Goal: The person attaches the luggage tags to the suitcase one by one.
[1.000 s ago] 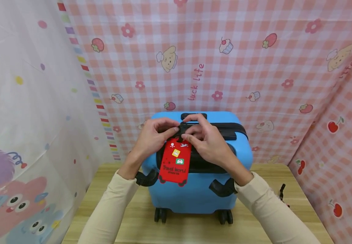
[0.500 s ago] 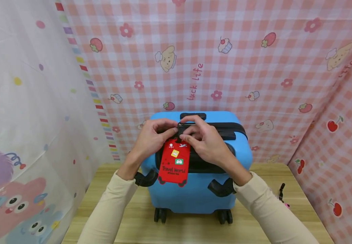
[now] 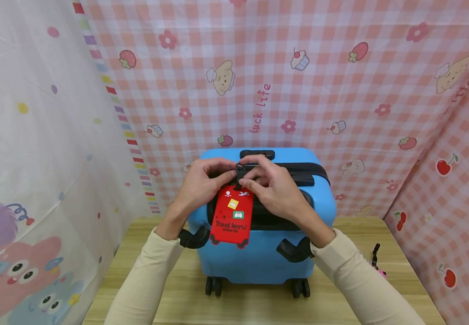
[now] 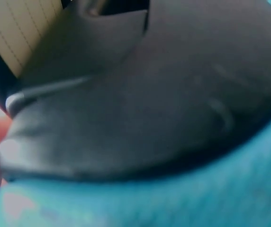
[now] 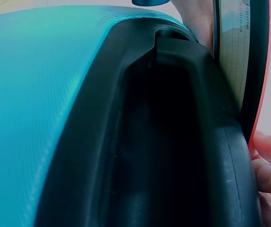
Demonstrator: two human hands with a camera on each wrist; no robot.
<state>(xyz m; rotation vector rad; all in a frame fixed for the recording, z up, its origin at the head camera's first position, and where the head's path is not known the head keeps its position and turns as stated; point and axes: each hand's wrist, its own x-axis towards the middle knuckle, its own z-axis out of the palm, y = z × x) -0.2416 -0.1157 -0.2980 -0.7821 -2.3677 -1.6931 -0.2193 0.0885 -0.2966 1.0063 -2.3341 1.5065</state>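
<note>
A red luggage tag, printed "Travel World", hangs in front of the upper part of a blue suitcase. My left hand pinches the left side of its black strap between thumb and fingers. From the other side, my right hand holds the strap, thumb low and index finger bent over the top, where a small loop shows. In the right wrist view the tag's lined name card stands beside the black carry handle. The same handle fills most of the left wrist view.
The suitcase stands on its black wheels on a wooden table. A small item with a black strap and a pink part lies to the right. Checked cloth hangs behind, and a white printed sheet hangs at the left.
My right fingers have shifted slightly left along the strap, and more of its small top loop now shows. The tag has stayed nearly in place; both hands keep their hold.
</note>
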